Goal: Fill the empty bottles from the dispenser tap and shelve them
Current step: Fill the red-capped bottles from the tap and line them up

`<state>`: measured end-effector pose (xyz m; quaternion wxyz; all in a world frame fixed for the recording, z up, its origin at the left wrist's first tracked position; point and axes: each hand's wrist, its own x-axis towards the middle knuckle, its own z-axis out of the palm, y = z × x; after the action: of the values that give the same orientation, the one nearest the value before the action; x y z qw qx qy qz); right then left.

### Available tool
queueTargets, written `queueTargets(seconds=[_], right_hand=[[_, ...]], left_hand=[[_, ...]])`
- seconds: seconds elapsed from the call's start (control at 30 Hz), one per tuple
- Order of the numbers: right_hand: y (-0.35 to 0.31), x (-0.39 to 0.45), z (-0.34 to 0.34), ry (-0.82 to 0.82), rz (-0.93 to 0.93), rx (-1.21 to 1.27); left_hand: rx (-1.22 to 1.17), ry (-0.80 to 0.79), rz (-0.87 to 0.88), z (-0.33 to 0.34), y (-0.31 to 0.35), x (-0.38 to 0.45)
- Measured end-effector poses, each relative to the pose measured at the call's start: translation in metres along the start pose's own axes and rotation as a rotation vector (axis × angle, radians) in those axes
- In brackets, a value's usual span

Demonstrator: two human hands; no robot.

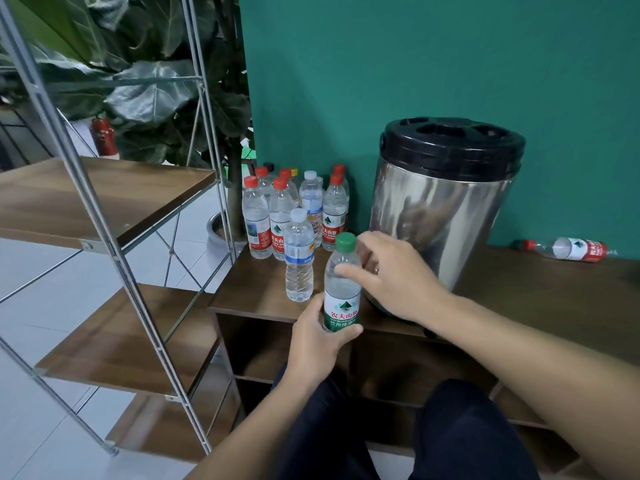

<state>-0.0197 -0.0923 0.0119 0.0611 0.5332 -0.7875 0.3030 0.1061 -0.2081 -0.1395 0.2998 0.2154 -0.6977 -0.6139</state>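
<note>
Head view. The left hand (320,336) grips the green-capped bottle (342,284) round its lower label, fingers curled about the body, holding it upright at the desk (519,289) edge, just in front of the steel dispenser (440,209). The right hand (391,271) touches the bottle's shoulder, thumb on the clear plastic; its fingers lie loosely curved beside the cap, not closed on it.

Handling, as judged: thin, smooth plastic that would dent under pressure; the labelled midsection offers the firmest hold.

Contents: this bottle looks clear, its fill level uncertain. The white-capped bottle (299,256) nearby appears full. A cluster of red-capped bottles (277,209) stands behind. One bottle lying on its side (571,250) looks empty. The dispenser's tap is hidden.
</note>
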Motion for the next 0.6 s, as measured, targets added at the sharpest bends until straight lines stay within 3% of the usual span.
queueTargets(seconds=[0.17, 0.43, 0.6], right_hand=[[0.008, -0.001, 0.051, -0.027, 0.129, 0.268], [0.010, 0.013, 0.093, 0.090, 0.307, 0.281], [0.019, 0.024, 0.107, 0.135, 0.379, 0.285]], left_hand=[[-0.123, -0.014, 0.008, -0.007, 0.002, 0.020], [-0.022, -0.016, 0.019, -0.024, 0.004, 0.045], [0.094, 0.194, 0.004, -0.050, -0.009, 0.054]])
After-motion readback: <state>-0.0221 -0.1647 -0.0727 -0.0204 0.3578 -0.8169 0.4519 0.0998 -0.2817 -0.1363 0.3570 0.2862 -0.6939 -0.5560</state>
